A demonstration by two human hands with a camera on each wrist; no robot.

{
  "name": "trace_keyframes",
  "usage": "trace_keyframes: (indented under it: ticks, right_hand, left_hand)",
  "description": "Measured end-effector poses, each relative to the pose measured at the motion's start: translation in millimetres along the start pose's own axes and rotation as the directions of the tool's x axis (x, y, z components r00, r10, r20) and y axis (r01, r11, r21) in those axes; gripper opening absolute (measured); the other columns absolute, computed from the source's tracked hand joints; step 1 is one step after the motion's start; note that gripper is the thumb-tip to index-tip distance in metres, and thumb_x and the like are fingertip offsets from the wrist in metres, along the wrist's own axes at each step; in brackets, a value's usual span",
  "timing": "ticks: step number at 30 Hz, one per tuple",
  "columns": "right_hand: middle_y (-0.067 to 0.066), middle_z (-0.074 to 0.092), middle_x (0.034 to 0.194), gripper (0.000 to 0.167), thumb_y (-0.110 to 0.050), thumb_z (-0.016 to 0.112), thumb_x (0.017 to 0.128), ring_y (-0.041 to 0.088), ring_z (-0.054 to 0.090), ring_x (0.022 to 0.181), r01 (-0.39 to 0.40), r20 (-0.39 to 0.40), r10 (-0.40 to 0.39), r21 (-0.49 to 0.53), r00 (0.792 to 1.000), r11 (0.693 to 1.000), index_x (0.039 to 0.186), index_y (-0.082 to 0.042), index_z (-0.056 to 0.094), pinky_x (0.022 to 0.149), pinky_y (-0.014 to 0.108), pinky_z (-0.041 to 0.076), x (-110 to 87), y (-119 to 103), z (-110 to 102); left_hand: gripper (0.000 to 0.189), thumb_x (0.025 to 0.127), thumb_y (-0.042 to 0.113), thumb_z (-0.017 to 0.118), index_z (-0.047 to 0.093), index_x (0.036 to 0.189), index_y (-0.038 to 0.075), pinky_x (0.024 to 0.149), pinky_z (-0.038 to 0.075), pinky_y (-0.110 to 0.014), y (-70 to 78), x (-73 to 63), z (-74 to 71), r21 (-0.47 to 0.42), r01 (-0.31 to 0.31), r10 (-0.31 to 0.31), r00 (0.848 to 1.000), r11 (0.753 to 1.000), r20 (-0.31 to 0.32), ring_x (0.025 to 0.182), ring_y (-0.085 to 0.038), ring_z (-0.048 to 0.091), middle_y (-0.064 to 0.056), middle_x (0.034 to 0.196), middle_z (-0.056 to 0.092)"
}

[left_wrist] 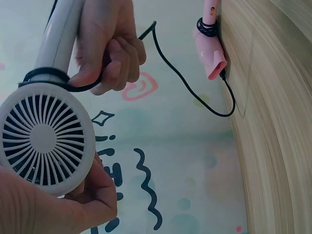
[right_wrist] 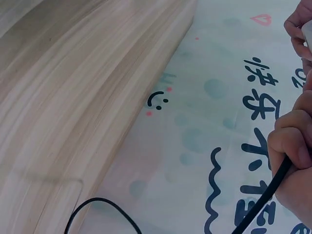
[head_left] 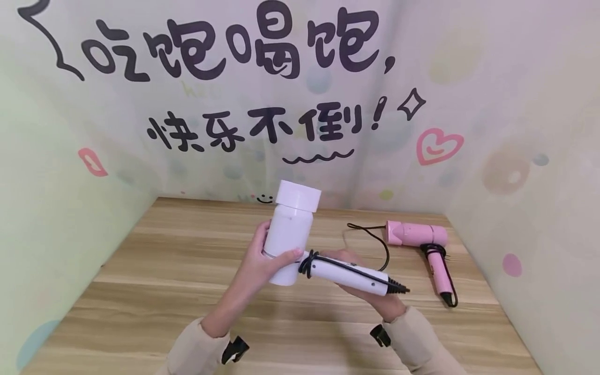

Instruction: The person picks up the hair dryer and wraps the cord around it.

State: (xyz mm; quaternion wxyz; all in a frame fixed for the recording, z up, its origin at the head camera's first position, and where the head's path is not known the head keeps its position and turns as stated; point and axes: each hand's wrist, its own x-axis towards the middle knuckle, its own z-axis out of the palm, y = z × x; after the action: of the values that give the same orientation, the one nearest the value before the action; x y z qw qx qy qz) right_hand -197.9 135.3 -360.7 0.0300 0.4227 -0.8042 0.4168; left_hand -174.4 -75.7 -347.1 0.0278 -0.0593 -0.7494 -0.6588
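Observation:
A white hair dryer (head_left: 292,229) is held up over the table, its wide nozzle end pointing up and its handle slanting to the right. My left hand (head_left: 259,264) grips the barrel, thumb across the front beside the handle joint. The round slotted intake grille (left_wrist: 44,139) faces the left wrist camera. Beside the handle is my right hand (left_wrist: 109,48), mostly hidden behind it in the head view. Its curled fingers hold a black power cord (left_wrist: 178,73), some of which is wound around the top of the handle.
A pink hair dryer (head_left: 414,234) lies at the table's back right, black cord wrapped on its handle. The loose black cord arcs from my right hand to near its nozzle. The wood-grain table (head_left: 187,250) meets lettered curtain-like walls (head_left: 211,172) at the back and sides.

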Motion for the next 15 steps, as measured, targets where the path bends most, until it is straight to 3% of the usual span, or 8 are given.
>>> trace_keyframes:
  ticks: [3, 7, 11, 15]
  right_hand:
    - [0.000, 0.057, 0.067, 0.010, 0.002, 0.054, 0.080, -0.003, 0.045, 0.063, -0.031, 0.057, 0.036, -0.073, 0.998, 0.997, 0.080, -0.005, 0.061, 0.055, 0.018, 0.044, 0.6, 4.9, -2.5]
    - [-0.002, 0.062, 0.074, 0.006, -0.006, 0.058, 0.086, -0.001, 0.049, 0.067, -0.113, 0.093, 0.129, -0.168, 0.987, 0.979, 0.083, -0.008, 0.063, 0.060, 0.018, 0.046, -3.7, 13.0, -5.0]
    - [-0.006, 0.063, 0.076, 0.009, -0.022, 0.062, 0.089, -0.001, 0.050, 0.067, -0.154, 0.014, 0.163, -0.261, 0.987, 0.953, 0.084, -0.015, 0.065, 0.060, 0.020, 0.045, -5.6, 17.3, -11.0]
    - [-0.010, 0.060, 0.071, 0.008, -0.025, 0.068, 0.084, -0.001, 0.047, 0.062, -0.153, -0.060, 0.141, -0.338, 0.988, 0.929, 0.080, -0.019, 0.067, 0.056, 0.018, 0.043, -3.5, 13.1, -18.5]
  left_hand:
    - [0.067, 0.075, 0.017, 0.075, 0.040, 0.132, 0.015, 0.076, 0.053, -0.038, 0.3, -1.1, -2.3, -0.012, 0.020, -0.019, 0.999, 1.000, 0.044, 0.095, -0.025, 0.058, -0.015, 0.113, 0.057]
    - [0.069, 0.074, 0.018, 0.077, 0.041, 0.133, 0.015, 0.074, 0.053, -0.036, 0.3, -1.9, -5.0, -0.008, 0.023, -0.022, 0.992, 1.000, 0.122, 0.093, -0.023, 0.059, -0.016, 0.112, 0.058]
    - [0.069, 0.073, 0.019, 0.078, 0.042, 0.132, 0.016, 0.074, 0.052, -0.034, -0.5, -1.2, -7.9, -0.004, 0.006, -0.005, 0.985, 1.000, 0.170, 0.092, -0.022, 0.058, -0.015, 0.112, 0.057]
    - [0.069, 0.072, 0.020, 0.079, 0.043, 0.131, 0.017, 0.074, 0.052, -0.033, -2.3, -0.7, -8.2, 0.045, -0.030, 0.020, 0.980, 0.999, 0.200, 0.091, -0.021, 0.059, -0.013, 0.112, 0.058]
